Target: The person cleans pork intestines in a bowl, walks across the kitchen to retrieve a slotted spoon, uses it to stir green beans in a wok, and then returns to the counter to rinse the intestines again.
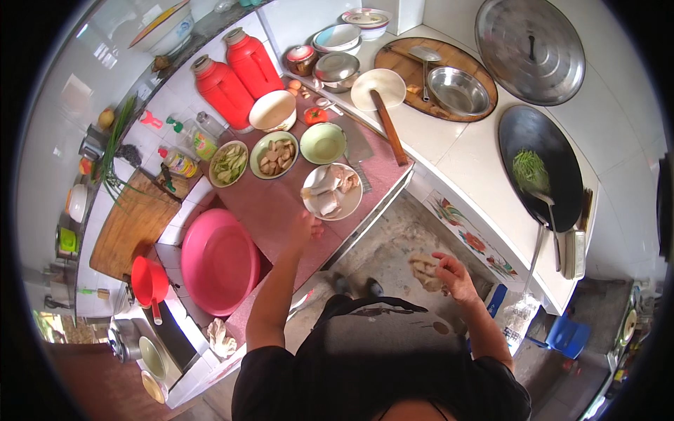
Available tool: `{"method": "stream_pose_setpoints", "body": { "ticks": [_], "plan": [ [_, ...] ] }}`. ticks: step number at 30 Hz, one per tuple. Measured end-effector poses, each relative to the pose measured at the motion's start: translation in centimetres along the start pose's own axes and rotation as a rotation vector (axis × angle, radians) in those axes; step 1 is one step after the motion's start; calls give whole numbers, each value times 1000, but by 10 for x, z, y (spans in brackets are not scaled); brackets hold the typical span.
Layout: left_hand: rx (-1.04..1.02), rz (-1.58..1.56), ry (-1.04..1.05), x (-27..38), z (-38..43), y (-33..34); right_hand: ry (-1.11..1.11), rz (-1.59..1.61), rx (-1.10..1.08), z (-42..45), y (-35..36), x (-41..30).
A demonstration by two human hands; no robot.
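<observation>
My right hand (452, 278) pinches a crumpled tan cloth (425, 271) over the floor, to the right of my body. Blurred, my left hand (309, 227) is just below a white plate (348, 211) on the red counter; whether it touches the rim I cannot tell. Pale pieces of raw meat (329, 184) lie on that plate. Behind it stand a light green bowl (322, 143), a bowl of brownish slices (276, 157) and a bowl of green slices (230, 164). A cleaver (352, 138) lies flat, partly hidden behind the plate and green bowl.
A pink basin (221, 263) sits in the sink recess at left. Two red thermos flasks (224, 87) stand at the back. On the white counter, a wok (542, 205) holds chopped greens (529, 167) and a spatula (552, 221). A wooden-handled ladle (387, 123) reaches across the counter edge.
</observation>
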State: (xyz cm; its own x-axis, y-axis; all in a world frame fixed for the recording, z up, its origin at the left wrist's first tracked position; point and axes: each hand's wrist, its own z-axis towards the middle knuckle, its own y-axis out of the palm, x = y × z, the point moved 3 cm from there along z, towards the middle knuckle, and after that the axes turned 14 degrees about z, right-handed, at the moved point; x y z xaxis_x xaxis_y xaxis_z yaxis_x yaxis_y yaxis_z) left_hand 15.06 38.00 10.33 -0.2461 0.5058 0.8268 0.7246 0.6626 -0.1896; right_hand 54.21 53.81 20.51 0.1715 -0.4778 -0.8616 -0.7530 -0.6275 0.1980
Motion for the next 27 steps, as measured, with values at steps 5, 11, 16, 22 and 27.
{"method": "stream_pose_setpoints", "body": {
  "ticks": [5,11,16,22,27],
  "plan": [
    [-206,19,-81,32,28,16,-27,724,184,8,-16,30],
    [-169,-25,85,3,9,-17,49,895,238,9,-33,26],
    [116,-88,-48,-37,-20,-85,-241,823,145,43,-57,-24],
    [200,-170,-58,-55,-25,-123,-492,556,194,136,-27,-95],
    [259,-296,-69,-33,-31,-103,-579,-732,358,265,-45,-132]
  ]
}}
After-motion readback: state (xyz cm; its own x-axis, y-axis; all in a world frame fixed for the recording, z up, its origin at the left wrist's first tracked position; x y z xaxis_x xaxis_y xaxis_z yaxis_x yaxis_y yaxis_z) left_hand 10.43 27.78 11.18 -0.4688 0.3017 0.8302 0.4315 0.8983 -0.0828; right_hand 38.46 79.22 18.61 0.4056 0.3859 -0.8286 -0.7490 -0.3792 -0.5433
